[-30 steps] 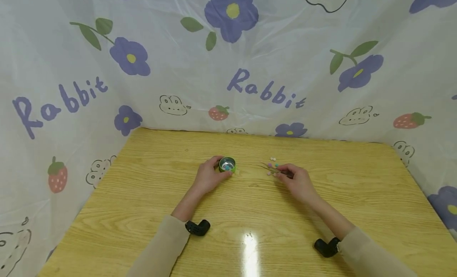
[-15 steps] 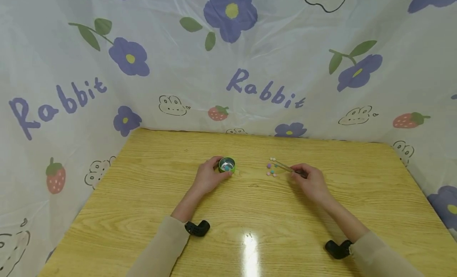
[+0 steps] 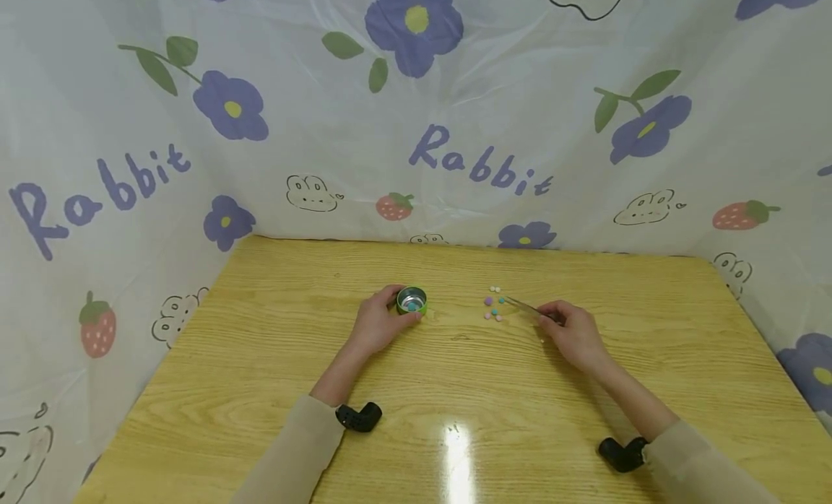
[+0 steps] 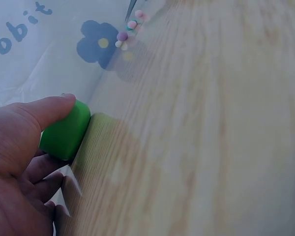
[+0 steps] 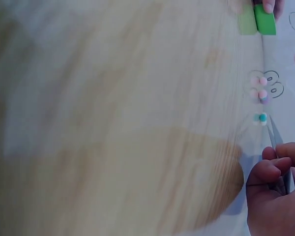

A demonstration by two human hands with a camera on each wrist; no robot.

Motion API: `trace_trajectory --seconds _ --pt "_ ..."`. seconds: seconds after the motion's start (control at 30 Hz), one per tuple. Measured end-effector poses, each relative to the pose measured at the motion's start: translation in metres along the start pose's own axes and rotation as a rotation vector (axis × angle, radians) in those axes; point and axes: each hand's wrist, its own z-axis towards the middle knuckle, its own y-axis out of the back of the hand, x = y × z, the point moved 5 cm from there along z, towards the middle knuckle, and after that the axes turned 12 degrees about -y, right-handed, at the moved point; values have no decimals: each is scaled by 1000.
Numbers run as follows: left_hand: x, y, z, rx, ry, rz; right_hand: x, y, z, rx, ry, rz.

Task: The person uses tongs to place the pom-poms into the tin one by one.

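My left hand [image 3: 377, 325] grips a small round green tin [image 3: 423, 310], open side up, standing on the table. A blue ball [image 3: 412, 307] lies inside it. In the left wrist view the thumb presses the top of the tin's green wall [image 4: 69, 132], with fingers below. My right hand [image 3: 577, 339] pinches slim metal tweezers [image 3: 529, 308], which point left. Their tips are right beside a teal ball [image 3: 501, 300], as the right wrist view also shows with the teal ball [image 5: 263, 117]. Around it lie a purple ball [image 3: 489, 301], another teal ball [image 3: 495, 312], and white and pink ones.
Two white balls [image 3: 495, 289] lie behind the group, and two pink balls [image 3: 499, 318] in front. The wooden table [image 3: 364, 446] reaches back to a patterned curtain [image 3: 338, 114]. A black wrist-worn piece [image 3: 622, 455] sits at each sleeve.
My right hand has drawn back to the right with the tweezers. Their tips have shifted from left of the balls to the far teal ball's right side. My left hand and the tin stay put.
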Motion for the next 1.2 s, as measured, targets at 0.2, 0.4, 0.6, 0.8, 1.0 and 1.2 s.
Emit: trace_trajectory --seconds 0.2,0.4,0.6,0.8,1.0,1.2 --pt "0 0 0 -4 -6 7 2 -1 0 20 -28 -15" --pt "0 0 0 -3 -9 19 1 -3 0 16 -25 -21" --pt "1 0 0 -3 -8 21 2 -4 1 25 -11 -14" --pt "1 0 0 -2 -11 29 1 -5 1 24 0 -13" --pt "1 0 1 -1 -17 22 1 -5 1 27 6 -8" --pt "2 0 1 -1 -11 30 2 -5 0 20 23 -15"
